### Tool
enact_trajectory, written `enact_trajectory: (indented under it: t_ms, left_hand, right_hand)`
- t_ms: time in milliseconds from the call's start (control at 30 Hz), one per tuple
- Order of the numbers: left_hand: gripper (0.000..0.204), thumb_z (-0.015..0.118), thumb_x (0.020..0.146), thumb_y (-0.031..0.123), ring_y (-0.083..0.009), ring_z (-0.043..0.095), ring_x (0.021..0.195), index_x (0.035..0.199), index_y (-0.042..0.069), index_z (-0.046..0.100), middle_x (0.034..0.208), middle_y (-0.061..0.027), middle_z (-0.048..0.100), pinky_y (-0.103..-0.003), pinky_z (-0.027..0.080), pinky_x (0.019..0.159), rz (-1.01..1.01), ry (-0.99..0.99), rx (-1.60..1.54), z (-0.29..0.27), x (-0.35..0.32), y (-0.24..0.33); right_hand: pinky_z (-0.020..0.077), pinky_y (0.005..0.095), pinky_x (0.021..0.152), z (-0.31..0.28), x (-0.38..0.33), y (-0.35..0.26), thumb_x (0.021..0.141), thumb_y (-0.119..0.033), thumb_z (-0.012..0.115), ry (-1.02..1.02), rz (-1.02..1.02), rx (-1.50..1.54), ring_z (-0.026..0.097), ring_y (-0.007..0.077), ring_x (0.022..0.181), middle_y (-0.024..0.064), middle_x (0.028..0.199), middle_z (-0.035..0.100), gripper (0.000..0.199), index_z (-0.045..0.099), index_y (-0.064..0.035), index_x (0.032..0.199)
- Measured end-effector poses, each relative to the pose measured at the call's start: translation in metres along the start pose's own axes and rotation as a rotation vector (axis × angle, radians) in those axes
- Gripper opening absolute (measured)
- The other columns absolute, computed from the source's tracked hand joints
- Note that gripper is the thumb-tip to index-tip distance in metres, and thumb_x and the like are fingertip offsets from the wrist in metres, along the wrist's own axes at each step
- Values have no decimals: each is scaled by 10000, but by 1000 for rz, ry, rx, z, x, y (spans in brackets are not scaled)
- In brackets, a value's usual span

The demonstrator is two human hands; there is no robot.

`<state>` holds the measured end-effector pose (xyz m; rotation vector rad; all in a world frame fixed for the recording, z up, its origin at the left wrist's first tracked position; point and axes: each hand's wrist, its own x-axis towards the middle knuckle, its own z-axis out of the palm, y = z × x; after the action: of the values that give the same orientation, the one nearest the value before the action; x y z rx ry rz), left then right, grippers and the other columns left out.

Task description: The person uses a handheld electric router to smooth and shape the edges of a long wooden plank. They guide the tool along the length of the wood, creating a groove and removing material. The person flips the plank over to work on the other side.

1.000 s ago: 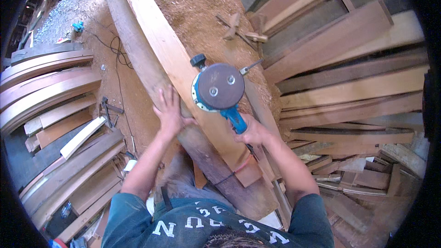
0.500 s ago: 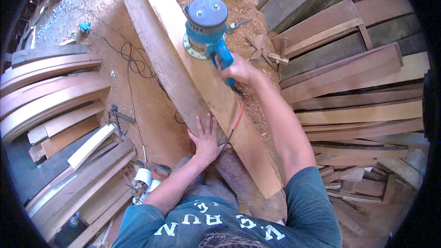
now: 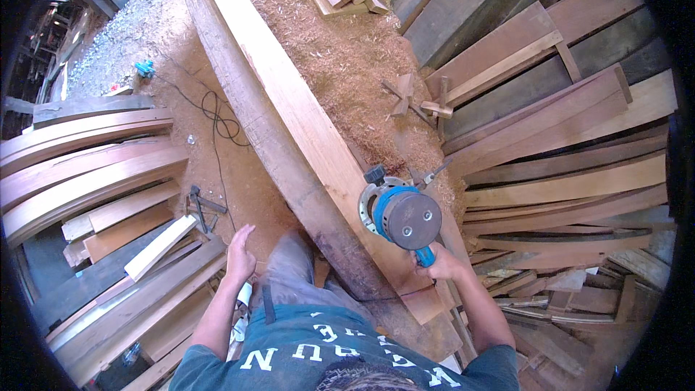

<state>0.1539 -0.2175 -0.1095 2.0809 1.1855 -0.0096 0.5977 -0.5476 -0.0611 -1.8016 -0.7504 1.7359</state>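
Observation:
A blue handheld wood router (image 3: pixel 407 217) with a round dark top stands tilted on the near part of a long pale plank (image 3: pixel 318 137). My right hand (image 3: pixel 443 264) is closed round the router's blue handle. Under the plank's left side runs a thick, darker timber beam (image 3: pixel 268 137), slanting from upper left to lower right. My left hand (image 3: pixel 241 255) is raised left of the beam, above my leg, its fingers stretched out and holding nothing. The router's underside and bit are hidden.
Curved boards (image 3: pixel 94 166) are stacked at the left, with a dark hammer-like tool (image 3: pixel 206 206) beside them. A black cord (image 3: pixel 221 116) lies coiled on the dusty ground near another blue tool (image 3: pixel 145 69). More planks (image 3: pixel 565 174) fill the right; wood shavings (image 3: pixel 318 51) cover the ground beyond.
My right hand has drawn the router toward me along the plank, to its near part. My left hand has left the beam and moved left. The view has shifted slightly.

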Motion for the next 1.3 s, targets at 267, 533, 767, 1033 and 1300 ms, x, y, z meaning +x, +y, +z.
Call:
enact_trajectory:
  t_ms: [267,533,767,1033,1300]
  left_hand:
    - [582,588,1014,267,-374,318,1548,1541,57,460,1647,-175,387,-589,241,1250,538,37,359,-43,221,125]
    - [805,385,1038,662,-318,202,1607,1664,165,287,1748,-31,226,-659,97,1274,828,-208,824,-115,459,102]
    - [867,373,1056,635,-431,79,1611,1685,88,138,1765,-123,122,-727,13,1233,-124,132,347,-268,699,-11]
    - [885,324,1049,666,-470,-178,1584,1700,175,-20,1782,-35,-64,-825,-71,1142,-131,-130,247,-263,725,-24]
    - [828,336,1083,584,-493,-172,1580,1696,104,52,1785,-55,-31,-814,-88,1129,-75,-61,192,-261,728,-20]
  right_hand:
    - [531,318,763,-12,61,-68,701,1,768,46,-49,-10,617,125,818,-7,884,650,284,629,-76,935]
    - [519,353,833,-41,192,-166,709,-74,801,-31,-32,-3,616,161,882,11,927,650,426,617,-64,1093]
    - [510,318,856,-67,351,-359,717,-26,784,-31,-61,-8,592,128,909,-37,957,628,466,624,-106,1147]
    - [508,314,739,-100,542,-501,756,-70,778,-68,-250,11,583,113,832,-29,863,603,270,606,-111,960]
    - [519,337,782,-128,702,-637,624,-79,825,84,-440,-72,617,165,847,18,897,649,482,641,-71,1069]
